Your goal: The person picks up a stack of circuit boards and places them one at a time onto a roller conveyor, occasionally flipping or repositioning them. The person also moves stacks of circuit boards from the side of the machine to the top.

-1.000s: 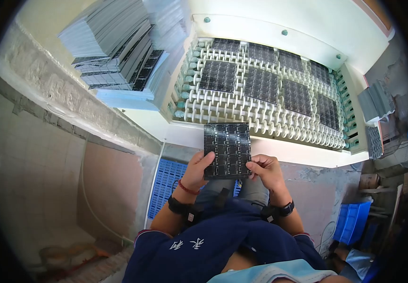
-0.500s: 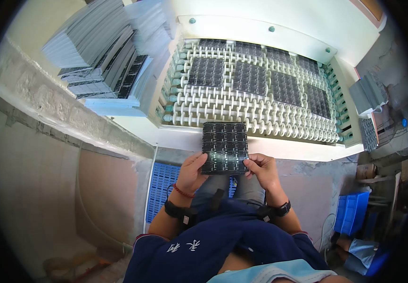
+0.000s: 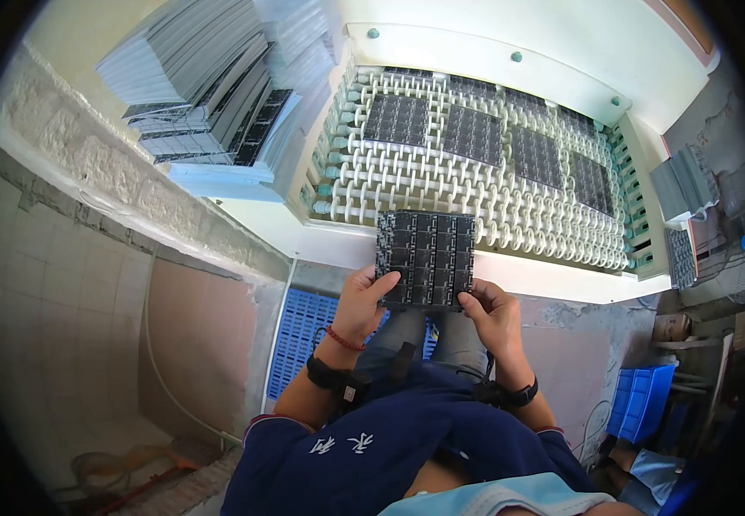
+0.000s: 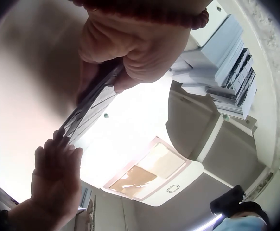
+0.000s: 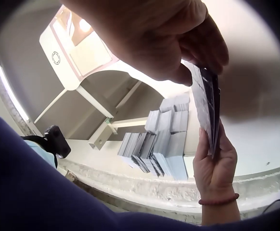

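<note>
Fingers of both hands gripped one small stack of black patterned panels [image 3: 425,245]: the left hand [image 3: 360,303] laid its thumb over the upper face at the left edge, and the right hand [image 3: 495,316] pinched the near right corner, fingers behind. We judged this edge grip to serve two ends, keeping most of the printed face uncovered and the layers squared together. Both wrist views showed the stack edge-on, with more than one thin layer; we could not count them.

We placed the stack in front of the body, above the knees, overlapping the machine's white front rim [image 3: 562,282] in the head view; contact with the rim could not be told.

Beyond it, similar panels [image 3: 473,135] lay flat on white disc rollers [image 3: 519,225] in two rows, set apart, presumably to prevent overlap. To the left, tall stacks of sheets [image 3: 209,60] leaned above a light-blue base [image 3: 226,181], probably for ready reach. Low left, we noted a blue slatted platform [image 3: 299,344].
</note>
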`<state>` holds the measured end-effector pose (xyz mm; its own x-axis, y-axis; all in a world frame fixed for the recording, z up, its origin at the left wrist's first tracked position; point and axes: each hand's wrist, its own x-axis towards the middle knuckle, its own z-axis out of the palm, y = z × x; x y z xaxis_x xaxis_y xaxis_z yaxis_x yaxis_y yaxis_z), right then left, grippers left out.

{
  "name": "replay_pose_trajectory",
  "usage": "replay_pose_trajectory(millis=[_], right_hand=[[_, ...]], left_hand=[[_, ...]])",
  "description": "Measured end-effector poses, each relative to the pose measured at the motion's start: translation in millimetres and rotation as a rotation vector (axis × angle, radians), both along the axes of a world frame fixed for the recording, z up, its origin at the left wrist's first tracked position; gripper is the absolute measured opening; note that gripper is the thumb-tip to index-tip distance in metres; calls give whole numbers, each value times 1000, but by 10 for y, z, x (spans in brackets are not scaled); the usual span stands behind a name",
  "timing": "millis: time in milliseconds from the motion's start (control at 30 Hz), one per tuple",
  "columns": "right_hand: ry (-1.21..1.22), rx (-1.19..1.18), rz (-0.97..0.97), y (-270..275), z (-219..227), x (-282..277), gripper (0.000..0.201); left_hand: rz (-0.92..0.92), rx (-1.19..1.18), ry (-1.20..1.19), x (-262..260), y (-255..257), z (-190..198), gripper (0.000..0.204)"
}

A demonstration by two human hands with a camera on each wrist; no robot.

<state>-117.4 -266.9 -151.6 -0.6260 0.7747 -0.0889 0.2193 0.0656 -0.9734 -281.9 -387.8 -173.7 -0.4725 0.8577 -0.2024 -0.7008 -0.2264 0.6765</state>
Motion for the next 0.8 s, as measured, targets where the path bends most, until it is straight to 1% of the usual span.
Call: replay_pose_trajectory(millis=[67, 167, 233, 267, 333, 367, 433, 467, 500, 533, 567, 600, 633, 667, 700, 733, 767, 800], right_hand=[[1, 18, 10, 17, -10, 1, 16], [-70, 39, 50, 85, -94, -4, 16], [68, -219, 84, 117, -151, -17, 14], [68, -219, 84, 136, -188, -20, 14], [238, -458, 115, 184, -240, -17, 15], [240, -455, 114, 218, -215, -8, 15], [276, -488, 64, 327, -135, 6, 13], [287, -453, 31, 396, -114, 7, 13], [273, -414, 7, 472, -84, 1, 13], [260, -376, -18, 550, -51, -10, 13], [259, -389, -15, 640, -39, -36, 13], [265, -380, -22, 739, -70, -58, 13], [156, -288, -19, 834, -124, -73, 13], [45, -197, -18, 893, -137, -67, 13], [-21, -147, -32, 898, -93, -77, 15], [-18, -139, -44, 939, -57, -52, 15], [-21, -109, -76, 976, -34, -10, 16], [-27, -83, -108, 1009, -15, 45, 17]], left_hand=[[2, -5, 13, -6, -3, -5, 16], [13, -14, 19, -19, 2, -52, 15], [23, -35, 24, -22, -2, -98, 15], [22, -35, 24, -26, -4, -91, 15], [50, -67, -7, -53, -3, -53, 15], [49, -64, -5, -83, 13, -16, 15], [169, -104, 123, -193, 83, 76, 16], [167, -99, 125, -316, 108, 4, 16], [186, -132, 306, -497, 135, -150, 17], [205, -165, 488, -630, 168, -159, 18], [200, -157, 490, -740, 204, -142, 18], [218, -296, 744, -830, 260, -40, 21], [234, -435, 998, -867, 301, 40, 24], [228, -422, 1003, -858, 326, 86, 24], [416, -546, 1487, -850, 360, 127, 29], [619, -661, 1967, -833, 397, 150, 34], [566, -627, 1896, -800, 412, 149, 40], [556, -618, 1895, -772, 415, 146, 40]])
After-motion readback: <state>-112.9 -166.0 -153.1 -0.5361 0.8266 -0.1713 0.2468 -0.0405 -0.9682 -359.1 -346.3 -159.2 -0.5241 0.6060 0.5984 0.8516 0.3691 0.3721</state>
